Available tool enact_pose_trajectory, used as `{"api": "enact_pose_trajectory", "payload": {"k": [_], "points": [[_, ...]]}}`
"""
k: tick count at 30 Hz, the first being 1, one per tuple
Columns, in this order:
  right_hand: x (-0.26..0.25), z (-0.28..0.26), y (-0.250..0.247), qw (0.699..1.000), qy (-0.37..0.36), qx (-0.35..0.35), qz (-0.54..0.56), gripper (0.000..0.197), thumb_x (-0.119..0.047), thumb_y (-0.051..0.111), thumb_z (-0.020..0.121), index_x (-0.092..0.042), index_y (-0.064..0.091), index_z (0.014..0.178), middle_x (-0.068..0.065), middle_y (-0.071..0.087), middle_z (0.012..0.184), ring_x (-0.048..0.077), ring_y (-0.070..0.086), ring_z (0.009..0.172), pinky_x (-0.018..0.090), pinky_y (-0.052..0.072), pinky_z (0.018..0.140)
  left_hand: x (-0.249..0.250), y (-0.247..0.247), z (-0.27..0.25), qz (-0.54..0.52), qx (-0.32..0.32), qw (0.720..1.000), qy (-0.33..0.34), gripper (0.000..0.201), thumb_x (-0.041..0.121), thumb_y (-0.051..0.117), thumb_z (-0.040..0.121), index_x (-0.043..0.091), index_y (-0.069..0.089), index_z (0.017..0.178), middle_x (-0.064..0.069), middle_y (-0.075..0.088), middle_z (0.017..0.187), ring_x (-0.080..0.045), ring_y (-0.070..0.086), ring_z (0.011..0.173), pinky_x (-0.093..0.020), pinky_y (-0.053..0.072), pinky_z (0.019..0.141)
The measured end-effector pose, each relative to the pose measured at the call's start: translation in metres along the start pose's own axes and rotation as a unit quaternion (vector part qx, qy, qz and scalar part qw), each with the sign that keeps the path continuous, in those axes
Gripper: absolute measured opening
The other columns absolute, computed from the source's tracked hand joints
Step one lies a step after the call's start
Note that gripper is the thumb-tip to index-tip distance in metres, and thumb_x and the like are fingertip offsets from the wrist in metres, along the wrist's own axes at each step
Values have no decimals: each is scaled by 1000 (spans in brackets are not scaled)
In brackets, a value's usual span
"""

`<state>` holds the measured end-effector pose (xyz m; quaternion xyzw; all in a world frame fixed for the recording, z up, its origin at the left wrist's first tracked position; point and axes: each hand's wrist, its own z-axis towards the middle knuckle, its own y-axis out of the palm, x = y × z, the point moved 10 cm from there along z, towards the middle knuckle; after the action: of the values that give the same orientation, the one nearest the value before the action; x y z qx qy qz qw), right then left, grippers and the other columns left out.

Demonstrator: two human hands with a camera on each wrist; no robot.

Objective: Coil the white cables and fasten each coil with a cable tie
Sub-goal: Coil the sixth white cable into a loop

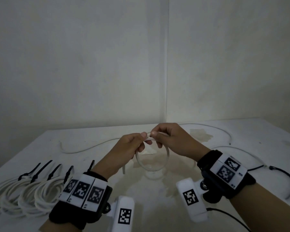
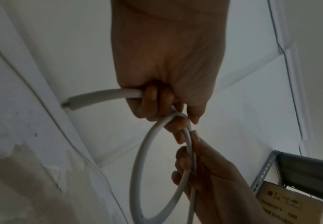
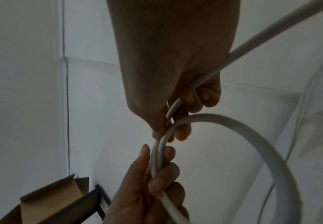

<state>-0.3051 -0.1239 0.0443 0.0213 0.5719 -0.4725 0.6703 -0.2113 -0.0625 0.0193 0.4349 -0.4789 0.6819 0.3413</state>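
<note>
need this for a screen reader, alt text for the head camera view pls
Both hands, left hand and right hand, pinch a white cable into its first loop above a white table. Tied cable coils lie at left, a loose black cable tie at right.

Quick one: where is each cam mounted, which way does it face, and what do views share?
Head: on the head, facing forward and down at the table; both forearms, left hand, right hand show.
Left wrist: looks along the left hand at the cable loop.
Right wrist: looks along the right hand at the same loop.
Shared: all three show both hands gripping the white cable.
</note>
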Motion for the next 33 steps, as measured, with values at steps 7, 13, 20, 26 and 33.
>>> {"api": "enact_pose_trajectory", "payload": {"k": [7,13,20,26,33], "points": [[9,-6,1,999,46,0,18,19,-22,52,93,-17,62,78,-2,63,58,13,54,61,28,42,66,7,-4,5,95,25,994,48,25,28,51,92,26,64,71,9,51,57,3,43,49,-8,32,50],[13,-10,2,995,71,-11,63,18,-18,51,93,-9,66,89,7,69,74,-1,59,61,12,43,66,3,-2,11,92,40,994,38,18,27,57,89,24,65,74,10,58,63,1,49,57,-9,35,56],[7,-11,-2,994,67,4,90,20,-9,47,95,3,62,99,15,67,83,-7,51,42,5,36,46,3,-14,9,20,88,995,31,11,26,69,80,20,71,71,14,63,52,7,54,53,-2,37,52],[8,-10,-1,995,69,8,74,20,-14,49,94,-2,65,94,6,68,81,-10,51,47,3,36,49,4,-20,6,24,114,993,20,15,29,73,76,21,70,64,12,66,54,6,56,54,-3,39,52],[12,-8,-10,997,51,40,34,20,-16,56,91,-19,66,75,-5,70,72,8,56,62,22,46,65,5,-16,5,60,86,994,11,14,25,60,88,23,69,78,8,61,67,0,53,51,-10,43,54]]}}
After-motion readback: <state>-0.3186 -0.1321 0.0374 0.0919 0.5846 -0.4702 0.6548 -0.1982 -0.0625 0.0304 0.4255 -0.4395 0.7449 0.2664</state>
